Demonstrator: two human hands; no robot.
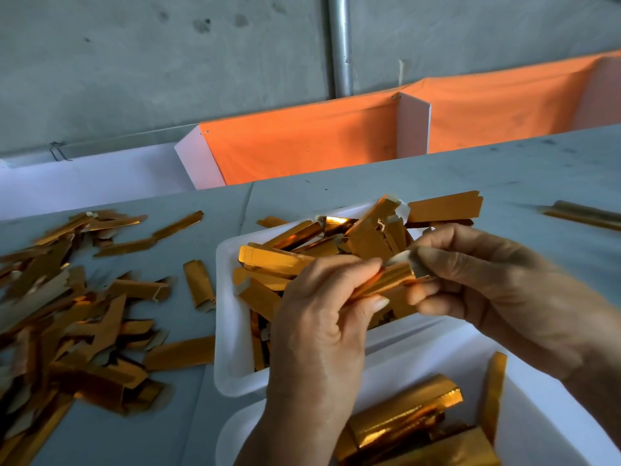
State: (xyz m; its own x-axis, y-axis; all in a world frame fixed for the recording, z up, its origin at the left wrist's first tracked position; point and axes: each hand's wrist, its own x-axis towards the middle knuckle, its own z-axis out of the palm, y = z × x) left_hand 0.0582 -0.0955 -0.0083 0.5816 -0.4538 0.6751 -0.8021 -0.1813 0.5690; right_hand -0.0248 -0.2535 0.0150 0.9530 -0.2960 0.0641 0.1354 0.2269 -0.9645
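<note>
Both hands hold one small gold foil carton (391,280) above a white tray (225,317). My left hand (319,327) grips the carton's left part with curled fingers and thumb. My right hand (497,284) pinches its right end, where a pale flap shows. The tray under the hands is full of flat gold carton blanks (275,260). A second white tray (544,422) at the bottom right holds folded gold cartons (403,422).
A loose heap of flat gold blanks (67,297) covers the grey table (403,176) at the left. More gold pieces (584,213) lie at the far right edge. Behind the table stand orange cloth bins (302,146) with white dividers and a metal pole (339,45).
</note>
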